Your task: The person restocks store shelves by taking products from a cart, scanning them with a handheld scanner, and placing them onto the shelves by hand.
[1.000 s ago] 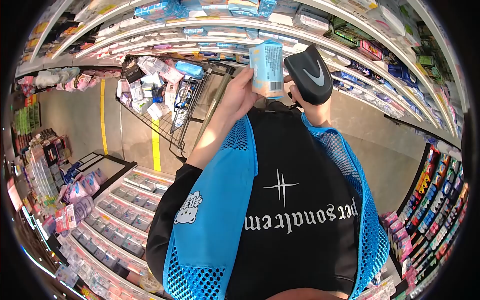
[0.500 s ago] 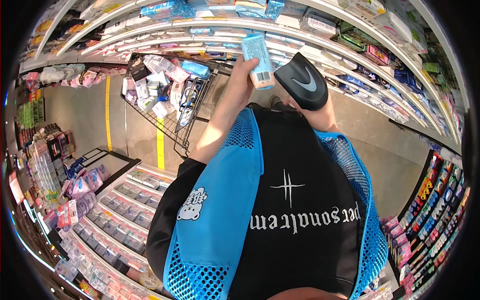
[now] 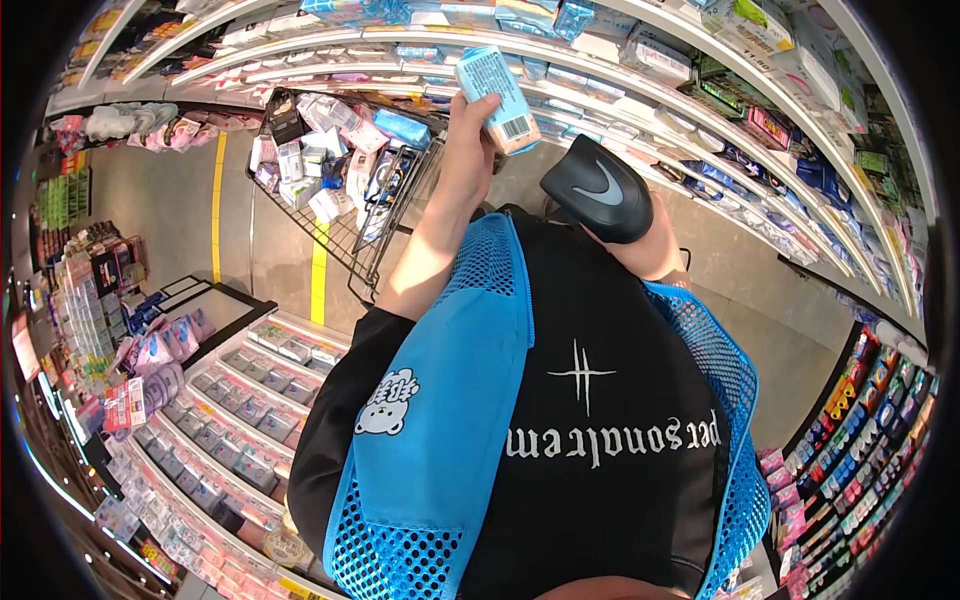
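Observation:
A light-blue packet (image 3: 492, 90) with a barcode at its lower end is gripped in my left hand (image 3: 470, 125), the thumb lying across its front. It is held up before the shelves, tilted to the left. My right hand (image 3: 635, 240) is closed round a black handheld device (image 3: 600, 190) with a grey curved mark on top. The device is to the right of the packet and apart from it. Most of my right fingers are hidden beneath the device.
A black wire cart (image 3: 340, 250) filled with packaged goods is at the left of my left arm. White shelves (image 3: 640, 98) of packages curve across the front and right. Display trays (image 3: 235, 400) are at lower left, and hanging goods (image 3: 850, 430) at right.
My left hand has carried the packet up and left, tilting it. My right hand and the device have moved slightly down, and the gap between packet and device has grown.

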A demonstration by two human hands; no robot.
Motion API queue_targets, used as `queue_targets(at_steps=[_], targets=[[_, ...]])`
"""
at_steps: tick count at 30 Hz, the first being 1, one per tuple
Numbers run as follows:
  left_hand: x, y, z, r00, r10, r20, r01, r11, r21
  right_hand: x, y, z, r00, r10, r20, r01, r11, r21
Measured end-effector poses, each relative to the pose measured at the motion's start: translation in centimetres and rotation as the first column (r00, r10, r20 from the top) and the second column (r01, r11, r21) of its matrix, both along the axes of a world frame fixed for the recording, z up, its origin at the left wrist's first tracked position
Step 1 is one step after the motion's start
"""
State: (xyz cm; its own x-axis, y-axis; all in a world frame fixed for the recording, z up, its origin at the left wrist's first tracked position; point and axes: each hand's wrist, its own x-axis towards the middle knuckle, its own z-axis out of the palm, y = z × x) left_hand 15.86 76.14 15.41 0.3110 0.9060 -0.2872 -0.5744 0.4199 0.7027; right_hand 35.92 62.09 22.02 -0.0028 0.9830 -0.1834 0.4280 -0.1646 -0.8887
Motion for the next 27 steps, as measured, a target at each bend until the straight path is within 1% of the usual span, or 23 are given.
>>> queue_targets(at_steps=[2,5,8,10,12,15,19,22,25,27], targets=[[-0.1,-0.1,0.2,1.0,0.001,0.003,-0.001,1.0,0.003,-0.1,-0.1,0.0,1.0,-0.01,0.025,0.009,0.999,0.049],[0.0,-0.4,0.7,1.0,0.014,-0.007,-0.014,1.0,0.001,0.1,-0.2,0.2,1.0,-0.002,0.008,0.002,0.999,-0.052],[0.2,-0.3,0.3,0.999,0.035,-0.015,-0.035,0.999,0.001,-0.2,-1.1,0.0,0.992,-0.041,0.117,0.036,0.998,0.042],[0.2,-0.3,0.5,1.0,0.004,0.007,-0.004,1.0,0.007,-0.4,-1.3,0.1,0.985,-0.044,0.169,0.028,0.995,0.101],[0.5,-0.4,0.4,1.0,-0.02,0.001,0.02,1.0,0.009,-0.2,-0.8,0.5,0.985,-0.035,0.171,0.012,0.991,0.134],[0.9,-0.8,0.5,0.998,-0.051,-0.033,0.05,0.998,-0.029,-0.1,-0.4,0.6,0.984,-0.028,0.175,0.017,0.998,0.067],[1.1,-1.0,0.4,0.994,-0.105,-0.018,0.103,0.993,-0.059,-0.7,-0.2,2.2,0.99,-0.101,0.099,0.09,0.991,0.102],[1.3,-1.1,0.7,0.994,-0.109,-0.027,0.108,0.993,-0.037,-0.7,-0.4,2.2,0.986,-0.128,0.102,0.125,0.991,0.041],[1.3,-1.2,0.4,0.992,-0.119,-0.031,0.118,0.993,-0.029,-0.9,-0.4,2.5,0.985,-0.146,0.092,0.141,0.988,0.063],[1.4,-1.3,0.4,0.991,-0.132,-0.022,0.132,0.991,-0.024,-0.8,-0.5,2.1,0.986,-0.146,0.084,0.142,0.989,0.047]])
